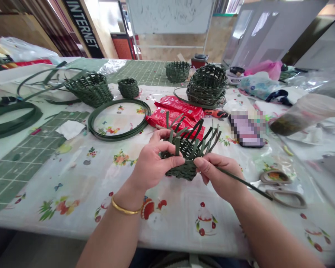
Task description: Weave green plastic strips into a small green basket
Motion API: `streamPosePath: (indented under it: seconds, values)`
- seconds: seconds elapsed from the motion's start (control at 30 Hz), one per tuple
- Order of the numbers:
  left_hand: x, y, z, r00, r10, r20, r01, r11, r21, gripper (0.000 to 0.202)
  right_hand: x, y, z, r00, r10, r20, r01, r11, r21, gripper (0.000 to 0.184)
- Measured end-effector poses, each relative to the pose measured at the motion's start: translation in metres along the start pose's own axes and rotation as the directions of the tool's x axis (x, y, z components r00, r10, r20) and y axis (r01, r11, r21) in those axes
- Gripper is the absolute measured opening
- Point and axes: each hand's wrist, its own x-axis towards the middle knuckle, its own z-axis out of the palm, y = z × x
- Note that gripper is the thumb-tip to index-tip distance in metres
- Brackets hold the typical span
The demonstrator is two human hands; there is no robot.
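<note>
2 hands [153, 160] w/ 1 basket [183, 171], 1 long strip [245, 182]

- Red packets [191, 109], overlapping, on a flowered tablecloth [167, 230]
- Orange-and-black tool [218, 114], at the packets' right end
- Phone [247, 130], partly blurred, right of the packets
- Clear plastic cup [309, 109], tipped, dark stuff inside, farther right of the packets
- Crumpled white paper [70, 129], well left of the packets
- Pink bag [268, 70], beyond the packets, to their right
- Whiteboard [171, 16], far behind the packets
</note>
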Motion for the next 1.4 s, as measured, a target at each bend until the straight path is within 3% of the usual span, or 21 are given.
streamPosePath:
  seconds: [0.1, 0.17, 0.33, 0.43, 0.63, 0.7, 0.83, 0.9, 1.2, 1.3, 1.4]
  values:
    - [-0.002, 0.002, 0.001, 0.994, 0.103, -0.036, -0.098, 0.987, 0.13, 0.012, -0.002, 0.001, -0.006, 0.993, -0.113, -0.02, 0.112, 0.991, -0.071, 0.031]
    - [-0.003, 0.005, 0.002, 0.988, 0.155, -0.022, -0.145, 0.96, 0.24, 0.012, -0.003, 0.0, -0.009, 0.992, -0.126, -0.028, 0.124, 0.99, -0.062, 0.029]
    - [-0.005, 0.012, 0.002, 0.974, 0.21, 0.087, -0.227, 0.895, 0.384, 0.013, -0.002, 0.003, -0.008, 0.984, 0.163, 0.073, -0.174, 0.968, 0.183, 0.044]
    - [-0.005, 0.013, 0.004, 0.959, 0.252, 0.128, -0.282, 0.864, 0.417, 0.013, 0.001, 0.007, -0.008, 0.968, 0.228, 0.103, -0.248, 0.93, 0.27, 0.046]
    - [-0.005, 0.012, 0.01, 0.966, 0.255, 0.039, -0.247, 0.869, 0.428, 0.012, 0.004, 0.007, -0.014, 0.999, 0.002, 0.037, -0.013, 0.956, 0.292, 0.026]
    - [-0.006, 0.011, 0.011, 0.97, 0.241, 0.021, -0.228, 0.881, 0.415, 0.013, 0.003, 0.007, -0.012, 0.999, -0.047, 0.006, 0.043, 0.965, 0.259, 0.023]
    - [-0.006, 0.011, 0.016, 0.973, 0.23, 0.007, -0.213, 0.893, 0.397, 0.016, 0.0, 0.01, -0.006, 0.972, -0.139, -0.188, 0.162, 0.98, 0.116, 0.024]
    - [-0.006, 0.011, 0.017, 0.974, 0.225, 0.027, -0.218, 0.9, 0.377, 0.015, -0.001, 0.012, -0.005, 0.967, -0.159, -0.2, 0.176, 0.982, 0.066, 0.026]
    - [-0.005, 0.012, 0.016, 0.976, 0.205, 0.078, -0.219, 0.906, 0.361, 0.018, 0.005, 0.012, -0.012, 1.0, -0.003, 0.005, 0.002, 0.979, 0.203, 0.04]
    - [-0.005, 0.012, 0.019, 0.974, 0.217, 0.068, -0.226, 0.899, 0.374, 0.017, 0.005, 0.01, -0.018, 0.988, 0.029, 0.152, -0.067, 0.965, 0.252, 0.045]
    - [-0.006, 0.012, 0.024, 0.974, 0.223, 0.033, -0.218, 0.896, 0.387, 0.016, 0.005, 0.007, -0.018, 0.976, 0.009, 0.216, -0.075, 0.951, 0.299, 0.048]
